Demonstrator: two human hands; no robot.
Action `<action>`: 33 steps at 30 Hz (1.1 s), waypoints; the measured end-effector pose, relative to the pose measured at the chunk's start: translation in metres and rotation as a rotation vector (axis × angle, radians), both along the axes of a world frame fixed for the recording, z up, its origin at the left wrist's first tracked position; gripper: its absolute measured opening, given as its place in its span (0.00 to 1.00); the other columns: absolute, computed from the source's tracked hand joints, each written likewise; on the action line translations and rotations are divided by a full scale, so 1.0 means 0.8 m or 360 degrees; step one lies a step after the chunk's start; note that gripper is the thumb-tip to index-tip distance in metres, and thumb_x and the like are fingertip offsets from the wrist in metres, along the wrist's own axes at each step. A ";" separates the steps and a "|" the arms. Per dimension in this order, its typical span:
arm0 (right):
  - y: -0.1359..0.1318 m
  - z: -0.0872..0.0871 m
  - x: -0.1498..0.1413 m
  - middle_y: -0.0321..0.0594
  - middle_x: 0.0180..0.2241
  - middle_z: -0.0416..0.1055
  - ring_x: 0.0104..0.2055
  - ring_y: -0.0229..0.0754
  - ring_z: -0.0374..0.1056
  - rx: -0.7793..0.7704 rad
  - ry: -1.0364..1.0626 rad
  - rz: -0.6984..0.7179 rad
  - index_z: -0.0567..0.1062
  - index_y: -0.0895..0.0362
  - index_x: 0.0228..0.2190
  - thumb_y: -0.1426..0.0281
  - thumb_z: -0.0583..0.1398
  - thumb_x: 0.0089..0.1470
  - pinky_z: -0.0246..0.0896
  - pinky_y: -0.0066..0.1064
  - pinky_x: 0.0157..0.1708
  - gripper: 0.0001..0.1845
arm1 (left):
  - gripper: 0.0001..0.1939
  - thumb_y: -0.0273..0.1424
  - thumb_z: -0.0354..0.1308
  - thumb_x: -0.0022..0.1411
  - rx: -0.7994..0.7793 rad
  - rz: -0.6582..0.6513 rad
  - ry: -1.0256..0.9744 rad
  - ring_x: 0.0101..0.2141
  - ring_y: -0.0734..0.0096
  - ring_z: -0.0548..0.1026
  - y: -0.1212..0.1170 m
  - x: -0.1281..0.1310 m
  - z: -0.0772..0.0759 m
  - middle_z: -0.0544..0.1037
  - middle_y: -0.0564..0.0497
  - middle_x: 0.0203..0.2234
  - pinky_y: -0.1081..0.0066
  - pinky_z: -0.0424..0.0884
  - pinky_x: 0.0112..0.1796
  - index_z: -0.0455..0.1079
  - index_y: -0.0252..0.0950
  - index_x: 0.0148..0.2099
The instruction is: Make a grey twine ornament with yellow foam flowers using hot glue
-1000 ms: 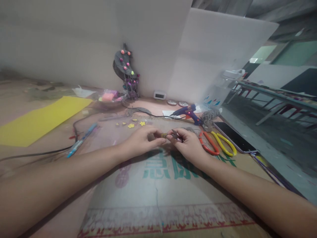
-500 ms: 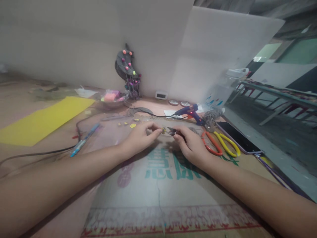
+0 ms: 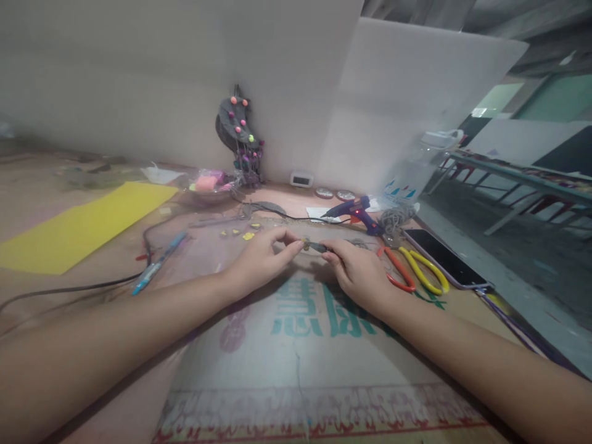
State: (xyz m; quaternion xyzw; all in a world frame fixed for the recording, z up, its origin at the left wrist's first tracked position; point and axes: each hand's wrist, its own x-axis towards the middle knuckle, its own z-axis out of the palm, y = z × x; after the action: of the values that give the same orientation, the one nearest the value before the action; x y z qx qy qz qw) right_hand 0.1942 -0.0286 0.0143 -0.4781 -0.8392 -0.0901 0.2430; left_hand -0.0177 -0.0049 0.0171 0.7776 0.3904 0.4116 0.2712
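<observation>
Between the thumb and forefinger of the left hand (image 3: 266,258), a small yellow piece (image 3: 306,243) is pinched, its outline too small and blurred to be made out. Just to the right of those fingertips, a dark pointed tool (image 3: 316,246) is gripped in the closed fingers of the right hand (image 3: 355,266), its tip directed at the yellow piece; whether the two are touching cannot be told. Both hands are held over a printed work surface (image 3: 240,385), on which teal characters (image 3: 298,308) are shown nearer the body than the fingers.

Just beyond the left fingers, toward their knuckle side, a yellow flower (image 3: 248,236) is laid near some small yellow scraps (image 3: 236,232). Well to the left of the fingers, a blue pen (image 3: 160,262) is placed near a black cable (image 3: 83,287), and a yellow sheet (image 3: 87,225) is spread farther out. Past the right fingers, a blue glue gun (image 3: 346,209) is seen with its red light lit, grey yarn (image 3: 398,216) being bunched beside it. To the right of the right fingers, a red handle (image 3: 400,274) and a yellow handle (image 3: 423,270) are set side by side, near a phone (image 3: 444,259).
</observation>
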 end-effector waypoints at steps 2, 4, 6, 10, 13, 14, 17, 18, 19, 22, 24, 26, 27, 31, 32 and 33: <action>0.000 0.000 0.000 0.43 0.37 0.78 0.36 0.46 0.73 -0.0018 0.0010 -0.0011 0.74 0.56 0.44 0.67 0.48 0.64 0.60 0.32 0.32 0.16 | 0.10 0.36 0.53 0.63 0.0010 -0.0013 -0.0002 0.37 0.67 0.73 0.000 0.000 -0.001 0.77 0.52 0.32 0.68 0.67 0.41 0.70 0.36 0.35; 0.000 0.000 0.000 0.43 0.38 0.78 0.37 0.46 0.73 -0.0027 0.0015 -0.0020 0.74 0.56 0.44 0.67 0.48 0.64 0.60 0.33 0.32 0.16 | 0.10 0.36 0.53 0.63 0.0023 -0.0018 0.0009 0.37 0.67 0.73 -0.001 0.000 -0.001 0.76 0.52 0.32 0.68 0.67 0.41 0.70 0.36 0.34; 0.001 -0.001 0.000 0.44 0.38 0.78 0.37 0.47 0.73 -0.0026 0.0013 -0.0024 0.74 0.56 0.44 0.67 0.49 0.64 0.60 0.33 0.32 0.16 | 0.10 0.36 0.53 0.63 0.0029 -0.0021 0.0022 0.37 0.67 0.73 -0.002 0.000 -0.001 0.76 0.51 0.32 0.68 0.67 0.41 0.70 0.35 0.34; 0.001 -0.002 0.000 0.43 0.39 0.78 0.37 0.46 0.73 -0.0037 0.0025 -0.0016 0.74 0.56 0.44 0.66 0.49 0.63 0.60 0.33 0.32 0.16 | 0.10 0.35 0.53 0.63 0.0050 -0.0033 0.0048 0.36 0.67 0.73 -0.003 0.000 0.000 0.76 0.51 0.31 0.69 0.66 0.40 0.69 0.35 0.33; 0.000 -0.001 0.000 0.43 0.39 0.77 0.37 0.46 0.73 -0.0055 0.0039 -0.0004 0.73 0.57 0.45 0.67 0.49 0.63 0.61 0.33 0.33 0.16 | 0.10 0.34 0.53 0.63 0.0089 -0.0037 0.0065 0.36 0.68 0.72 -0.003 0.000 -0.001 0.75 0.52 0.31 0.69 0.65 0.40 0.69 0.35 0.33; 0.000 0.000 0.000 0.43 0.39 0.77 0.37 0.46 0.73 -0.0059 0.0040 0.0001 0.73 0.57 0.45 0.67 0.49 0.63 0.61 0.33 0.33 0.16 | 0.10 0.34 0.53 0.63 0.0102 -0.0039 0.0062 0.36 0.68 0.72 -0.002 0.000 -0.001 0.75 0.52 0.31 0.69 0.65 0.40 0.69 0.35 0.33; -0.001 0.001 -0.001 0.43 0.39 0.77 0.38 0.47 0.73 -0.0067 0.0045 0.0011 0.73 0.57 0.45 0.66 0.49 0.63 0.62 0.34 0.33 0.16 | 0.09 0.34 0.53 0.64 0.0109 -0.0045 0.0056 0.36 0.68 0.72 -0.002 0.000 -0.002 0.75 0.52 0.31 0.69 0.65 0.40 0.69 0.35 0.33; -0.001 0.001 -0.001 0.43 0.39 0.77 0.38 0.47 0.73 -0.0070 0.0047 0.0012 0.73 0.57 0.44 0.66 0.49 0.63 0.62 0.34 0.33 0.16 | 0.09 0.34 0.53 0.63 0.0101 -0.0041 0.0053 0.36 0.68 0.72 -0.002 0.000 -0.002 0.75 0.52 0.31 0.69 0.65 0.40 0.69 0.35 0.33; -0.001 0.000 -0.001 0.43 0.39 0.77 0.38 0.47 0.73 -0.0074 0.0050 0.0014 0.73 0.56 0.44 0.67 0.49 0.63 0.62 0.34 0.34 0.16 | 0.09 0.34 0.53 0.63 0.0090 -0.0038 0.0050 0.36 0.68 0.72 -0.002 0.000 -0.002 0.75 0.52 0.31 0.69 0.65 0.40 0.69 0.35 0.33; -0.001 0.000 -0.001 0.44 0.40 0.77 0.39 0.48 0.73 -0.0086 0.0078 0.0034 0.72 0.57 0.45 0.67 0.49 0.63 0.62 0.35 0.35 0.16 | 0.09 0.35 0.53 0.63 0.0039 -0.0021 0.0024 0.36 0.67 0.73 0.000 0.001 -0.002 0.76 0.52 0.31 0.69 0.65 0.40 0.69 0.35 0.33; -0.001 0.000 0.001 0.45 0.41 0.76 0.40 0.48 0.72 -0.0064 0.0121 0.0058 0.71 0.58 0.46 0.66 0.50 0.63 0.62 0.35 0.35 0.16 | 0.10 0.36 0.54 0.63 -0.0012 0.0025 -0.0005 0.37 0.67 0.73 0.003 0.002 -0.003 0.76 0.52 0.31 0.69 0.65 0.41 0.70 0.35 0.34; -0.002 0.000 0.002 0.45 0.40 0.76 0.39 0.47 0.72 -0.0049 0.0172 0.0116 0.71 0.58 0.46 0.66 0.50 0.63 0.62 0.35 0.35 0.15 | 0.10 0.36 0.53 0.63 -0.0084 0.0079 -0.0050 0.37 0.66 0.73 0.008 0.001 -0.006 0.76 0.51 0.33 0.69 0.65 0.41 0.70 0.35 0.35; -0.003 0.001 0.002 0.45 0.38 0.76 0.37 0.46 0.72 -0.0065 0.0188 0.0161 0.70 0.58 0.47 0.66 0.50 0.63 0.62 0.34 0.34 0.15 | 0.11 0.36 0.53 0.63 -0.0121 0.0099 -0.0078 0.37 0.66 0.73 0.011 0.001 -0.007 0.77 0.51 0.33 0.69 0.66 0.40 0.71 0.35 0.35; -0.012 0.002 -0.004 0.42 0.33 0.75 0.32 0.42 0.70 -0.0228 0.0104 0.0406 0.68 0.57 0.50 0.65 0.54 0.61 0.61 0.32 0.32 0.17 | 0.11 0.36 0.52 0.63 -0.0199 0.0109 -0.0179 0.37 0.66 0.73 0.019 -0.001 -0.013 0.76 0.50 0.34 0.69 0.66 0.40 0.70 0.34 0.37; -0.014 0.002 -0.006 0.42 0.34 0.75 0.32 0.42 0.70 -0.0240 0.0053 0.0477 0.68 0.58 0.49 0.65 0.55 0.60 0.61 0.32 0.32 0.17 | 0.11 0.36 0.52 0.63 -0.0200 0.0100 -0.0188 0.38 0.66 0.73 0.021 -0.001 -0.014 0.76 0.50 0.35 0.69 0.66 0.40 0.70 0.34 0.38; -0.017 0.002 -0.009 0.43 0.35 0.74 0.33 0.42 0.69 -0.0233 0.0009 0.0547 0.68 0.58 0.48 0.65 0.55 0.60 0.61 0.32 0.33 0.16 | 0.11 0.36 0.52 0.64 -0.0199 0.0088 -0.0189 0.38 0.66 0.72 0.021 -0.001 -0.015 0.76 0.50 0.35 0.69 0.65 0.41 0.70 0.34 0.38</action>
State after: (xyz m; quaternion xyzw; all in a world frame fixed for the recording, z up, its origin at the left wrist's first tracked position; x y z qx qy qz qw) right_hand 0.1871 -0.0419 0.0159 -0.3443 -0.9122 0.0152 0.2217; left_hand -0.0186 0.0121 0.0053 0.7222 0.4199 0.4391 0.3305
